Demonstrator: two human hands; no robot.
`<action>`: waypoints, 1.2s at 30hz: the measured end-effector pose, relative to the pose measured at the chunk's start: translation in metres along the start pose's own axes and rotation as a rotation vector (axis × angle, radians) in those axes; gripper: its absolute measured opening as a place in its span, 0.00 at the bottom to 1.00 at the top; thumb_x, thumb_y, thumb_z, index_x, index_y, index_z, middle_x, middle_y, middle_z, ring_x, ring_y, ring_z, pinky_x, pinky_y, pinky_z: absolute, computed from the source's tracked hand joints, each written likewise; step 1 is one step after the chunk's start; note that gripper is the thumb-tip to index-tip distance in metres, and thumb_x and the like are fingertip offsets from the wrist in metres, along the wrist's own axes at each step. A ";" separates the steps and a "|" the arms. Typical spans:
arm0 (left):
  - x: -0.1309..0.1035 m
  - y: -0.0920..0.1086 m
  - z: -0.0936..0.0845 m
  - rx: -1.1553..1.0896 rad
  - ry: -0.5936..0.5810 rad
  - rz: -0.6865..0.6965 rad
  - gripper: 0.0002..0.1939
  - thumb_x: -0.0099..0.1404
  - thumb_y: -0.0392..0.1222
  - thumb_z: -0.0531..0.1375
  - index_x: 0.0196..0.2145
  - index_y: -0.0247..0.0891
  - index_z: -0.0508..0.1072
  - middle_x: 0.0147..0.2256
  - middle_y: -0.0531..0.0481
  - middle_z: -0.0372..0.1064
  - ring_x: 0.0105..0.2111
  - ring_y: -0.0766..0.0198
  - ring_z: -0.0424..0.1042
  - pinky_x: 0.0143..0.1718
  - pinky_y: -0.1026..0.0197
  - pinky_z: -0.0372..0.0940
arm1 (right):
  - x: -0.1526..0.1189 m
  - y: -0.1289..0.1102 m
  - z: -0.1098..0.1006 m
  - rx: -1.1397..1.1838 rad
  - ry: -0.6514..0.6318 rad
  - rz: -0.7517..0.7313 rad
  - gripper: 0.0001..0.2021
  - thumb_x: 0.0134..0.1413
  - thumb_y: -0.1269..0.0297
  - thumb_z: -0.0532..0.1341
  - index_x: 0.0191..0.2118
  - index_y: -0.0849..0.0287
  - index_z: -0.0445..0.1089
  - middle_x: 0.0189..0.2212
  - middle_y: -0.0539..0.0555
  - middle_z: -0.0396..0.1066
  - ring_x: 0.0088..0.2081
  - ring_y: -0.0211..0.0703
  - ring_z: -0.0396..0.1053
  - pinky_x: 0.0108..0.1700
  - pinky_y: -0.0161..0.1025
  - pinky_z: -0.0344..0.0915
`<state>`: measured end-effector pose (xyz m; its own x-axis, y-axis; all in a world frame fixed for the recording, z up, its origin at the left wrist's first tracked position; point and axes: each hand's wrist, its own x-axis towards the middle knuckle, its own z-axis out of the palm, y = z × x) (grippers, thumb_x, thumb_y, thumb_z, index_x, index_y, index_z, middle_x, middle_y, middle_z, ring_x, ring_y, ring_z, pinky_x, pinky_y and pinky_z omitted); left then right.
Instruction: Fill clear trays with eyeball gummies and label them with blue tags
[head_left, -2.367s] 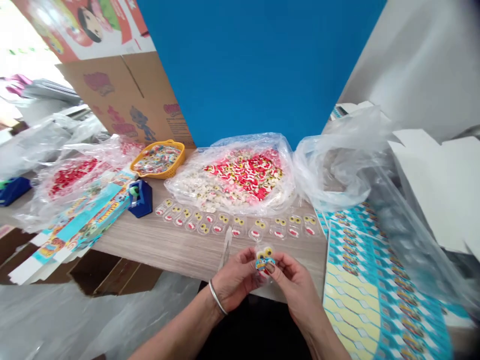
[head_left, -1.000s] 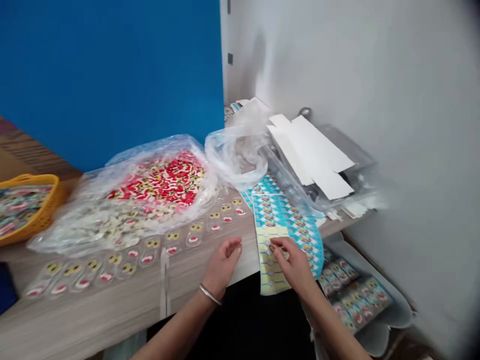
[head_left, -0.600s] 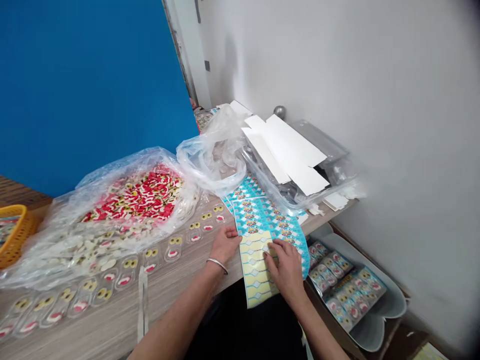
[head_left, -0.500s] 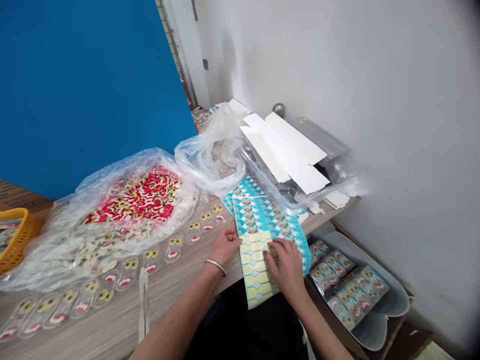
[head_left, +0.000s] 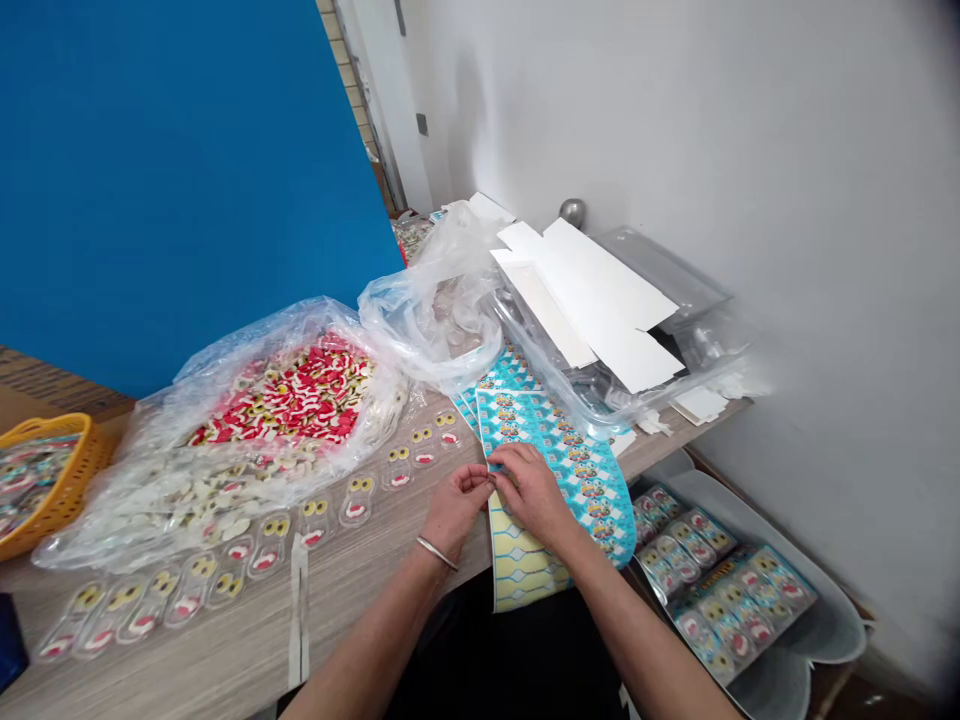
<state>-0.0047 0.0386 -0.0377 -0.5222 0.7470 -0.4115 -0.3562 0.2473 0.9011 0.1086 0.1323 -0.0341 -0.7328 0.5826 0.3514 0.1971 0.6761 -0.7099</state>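
Observation:
A long sticker sheet (head_left: 525, 560) hangs over the table's front edge. Its far part carries blue printed stickers, while its near part is bare yellow backing with blue outlines. My left hand (head_left: 456, 508) is closed in a pinch at the sheet's left edge. My right hand (head_left: 536, 497) lies across the sheet, fingers bent and closed, its thumb and fingertips meeting those of the left. Whatever lies between the fingertips is hidden. Clear plastic blisters (head_left: 358, 502) with yellow eye pieces and red-and-white mouth pieces stand in a row to the left.
A plastic bag (head_left: 300, 395) of loose red, white and yellow pieces spreads behind the row. White card (head_left: 600, 290) lies on a clear plastic tray (head_left: 615, 415). An orange basket (head_left: 56, 500) sits far left. Packed cards (head_left: 742, 610) fill a box below right.
My right hand has moved up and left from the yellow backing to meet my left fingertips at the sheet's edge. The view has shifted slightly left.

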 end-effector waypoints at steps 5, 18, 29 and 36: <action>-0.005 -0.001 0.003 -0.115 0.045 0.037 0.12 0.47 0.40 0.70 0.31 0.35 0.78 0.30 0.49 0.76 0.32 0.64 0.71 0.39 0.62 0.64 | -0.006 0.007 0.015 0.085 0.034 0.014 0.10 0.62 0.69 0.54 0.44 0.54 0.71 0.40 0.56 0.74 0.44 0.47 0.70 0.48 0.45 0.67; -0.012 -0.007 0.011 -0.198 0.103 -0.041 0.16 0.47 0.44 0.69 0.34 0.36 0.74 0.26 0.51 0.72 0.25 0.64 0.70 0.31 0.61 0.64 | -0.001 0.008 0.019 0.647 0.275 0.574 0.12 0.57 0.55 0.59 0.32 0.58 0.71 0.26 0.50 0.71 0.29 0.41 0.67 0.34 0.38 0.64; -0.007 -0.006 0.011 1.105 -0.118 0.756 0.16 0.65 0.31 0.52 0.46 0.41 0.74 0.46 0.41 0.73 0.50 0.50 0.67 0.52 0.46 0.58 | 0.001 0.004 0.007 0.805 0.460 0.604 0.12 0.56 0.53 0.61 0.35 0.58 0.69 0.27 0.50 0.69 0.27 0.38 0.67 0.32 0.38 0.67; -0.005 0.002 0.018 0.429 -0.123 0.390 0.12 0.67 0.42 0.53 0.39 0.39 0.76 0.40 0.42 0.74 0.44 0.54 0.71 0.50 0.51 0.62 | -0.012 -0.039 -0.014 0.264 0.548 0.101 0.07 0.63 0.67 0.56 0.43 0.54 0.70 0.42 0.57 0.72 0.47 0.49 0.70 0.52 0.53 0.66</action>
<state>0.0114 0.0461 -0.0315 -0.4490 0.8925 -0.0432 0.2024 0.1487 0.9679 0.1185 0.1053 -0.0024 -0.2639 0.8326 0.4870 0.0288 0.5115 -0.8588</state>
